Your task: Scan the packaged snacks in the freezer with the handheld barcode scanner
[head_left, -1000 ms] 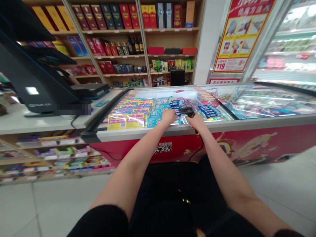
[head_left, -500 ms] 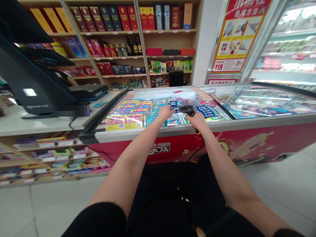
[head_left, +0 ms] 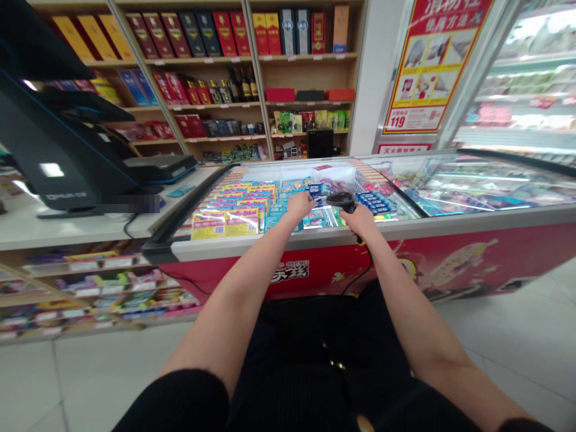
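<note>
My right hand (head_left: 361,220) is wrapped round the handle of a black corded scanner (head_left: 341,199), held over the front part of a chest freezer (head_left: 405,227). Its head points left, toward my other hand. Just left of it, my left hand (head_left: 301,206) is closed, fingertips pinched together; whatever they may hold is too small to make out. Below and behind the hands lie yellow-and-pink packs (head_left: 243,221), light blue packs (head_left: 272,221) and dark blue packs (head_left: 374,203).
At the left, a dark checkout machine (head_left: 67,150) stands on a white counter (head_left: 27,231). Behind the freezer rise wooden shelves (head_left: 310,58) with boxes and bottles. The scanner's cord hangs down the freezer's red front. A glass-fronted cooler is at the right.
The view has shifted very slightly. Both hands and the scanner keep nearly the same places. At the far left edge, a blurred skin-coloured shape has mostly gone from view.
</note>
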Action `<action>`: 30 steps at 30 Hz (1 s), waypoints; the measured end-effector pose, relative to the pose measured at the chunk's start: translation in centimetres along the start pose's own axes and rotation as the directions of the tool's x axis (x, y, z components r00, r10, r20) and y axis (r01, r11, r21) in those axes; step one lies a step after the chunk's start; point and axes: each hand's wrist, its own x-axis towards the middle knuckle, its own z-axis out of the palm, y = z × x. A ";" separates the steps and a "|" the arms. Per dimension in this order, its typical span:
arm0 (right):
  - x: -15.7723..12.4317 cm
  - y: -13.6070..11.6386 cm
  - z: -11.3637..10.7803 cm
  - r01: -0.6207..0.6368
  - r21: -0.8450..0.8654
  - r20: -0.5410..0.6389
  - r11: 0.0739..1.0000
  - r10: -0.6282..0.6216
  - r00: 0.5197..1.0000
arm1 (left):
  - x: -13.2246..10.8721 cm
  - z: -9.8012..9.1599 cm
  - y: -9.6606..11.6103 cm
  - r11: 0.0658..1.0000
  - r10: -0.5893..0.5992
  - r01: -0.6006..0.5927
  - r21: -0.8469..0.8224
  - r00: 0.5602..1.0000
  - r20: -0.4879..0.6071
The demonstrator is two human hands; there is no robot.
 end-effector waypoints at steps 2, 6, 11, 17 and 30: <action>0.1 0.3 0.0 -0.009 0.011 -0.007 1.000 0.009 1.000 | 0.0 0.1 0.3 1.000 0.004 -0.004 -0.004 1.000 0.000; 0.5 1.2 -0.2 -0.011 0.047 -0.032 0.999 0.013 0.999 | 0.0 0.7 1.3 0.999 0.041 -0.041 -0.014 0.999 -0.001; 1.0 3.1 -1.6 -0.054 0.095 -0.064 0.994 0.060 0.996 | 0.0 1.9 3.7 0.995 0.095 -0.095 -0.035 0.995 0.008; 1.2 5.9 -4.4 -0.137 0.217 -0.111 0.967 0.164 0.980 | -0.1 4.1 8.0 0.983 0.180 -0.178 -0.047 0.983 0.022; 2.2 12.1 -8.2 -0.134 0.411 -0.261 0.902 0.257 0.930 | -1.4 9.6 17.1 0.897 0.440 -0.441 0.029 0.897 0.032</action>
